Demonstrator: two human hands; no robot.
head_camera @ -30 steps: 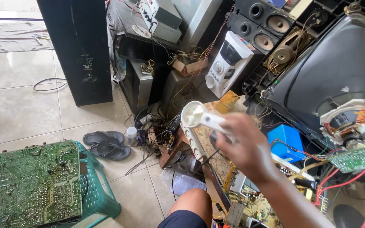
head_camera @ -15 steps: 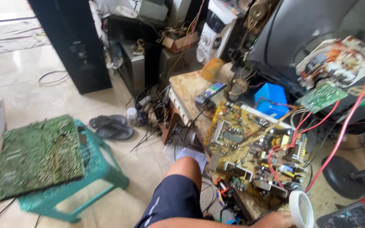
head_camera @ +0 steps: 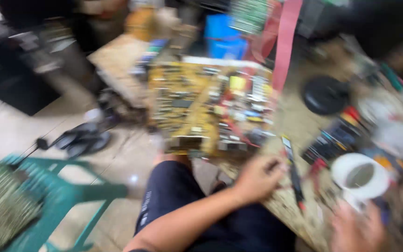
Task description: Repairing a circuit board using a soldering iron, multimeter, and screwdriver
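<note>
Blur across the whole view, so fine detail lost. Left hand (head_camera: 257, 177) resting on the near edge of the wooden counter (head_camera: 299, 210), fingers curled loosely together, apparently touching or just about to close on a slim dark screwdriver-like tool (head_camera: 294, 172) lying right beside it; actual grip impossible to confirm. Right hand (head_camera: 355, 228) low at the counter edge, just below a white cup-shaped object (head_camera: 361, 177), touching its base or holding it; fingers too smeared to say whether closed. Yellow circuit board (head_camera: 208, 107) lying flat ahead of the left hand, untouched. Judged step: laying out and picking up tools beside the board. Next move likely needing a firm grasp on the tool, then a steady reach forward to the board.
</note>
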